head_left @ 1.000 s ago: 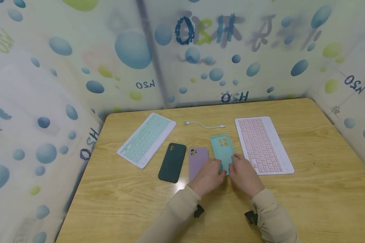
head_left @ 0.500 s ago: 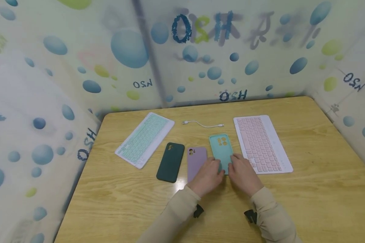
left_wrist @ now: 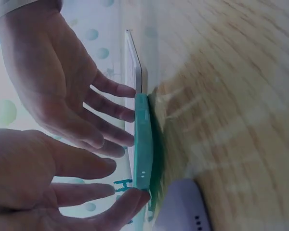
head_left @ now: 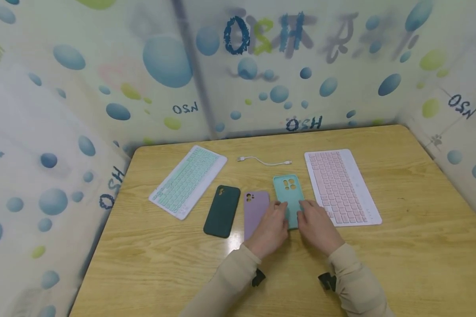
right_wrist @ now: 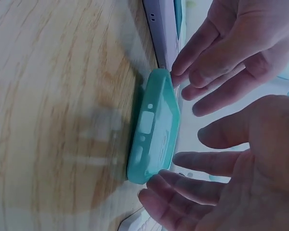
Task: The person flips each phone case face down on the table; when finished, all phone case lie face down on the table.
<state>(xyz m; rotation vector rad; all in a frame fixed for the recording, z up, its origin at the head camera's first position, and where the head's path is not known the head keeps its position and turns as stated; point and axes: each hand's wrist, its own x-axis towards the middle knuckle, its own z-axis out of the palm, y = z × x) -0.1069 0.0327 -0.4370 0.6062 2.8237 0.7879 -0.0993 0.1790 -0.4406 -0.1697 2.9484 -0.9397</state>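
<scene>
A mint-green phone case (head_left: pixel 285 197) lies on the wooden table between both hands, its hollow side up and its camera cutouts at the far end. My left hand (head_left: pixel 267 229) is at the case's left side, fingertips touching that edge. On the other side, my right hand (head_left: pixel 318 226) has its fingertips at the right edge. Both wrist views show the fingers fairly straight, not wrapped round the case (right_wrist: pixel 154 127). The left hand and wrist partly cover a purple phone case (head_left: pixel 254 213). Left of that lies a dark green phone case (head_left: pixel 223 212).
A white keyboard with mint keys (head_left: pixel 188 181) lies at the back left. Close to the right hand is a white keyboard with pink keys (head_left: pixel 337 187). A short white cable (head_left: pixel 265 163) lies behind the cases. Patterned walls enclose the table (head_left: pixel 150 264).
The left thumb has drawn back from the mint case's near end, and the left fingers have shifted slightly. The right hand stays almost in place. The head view has shifted a little.
</scene>
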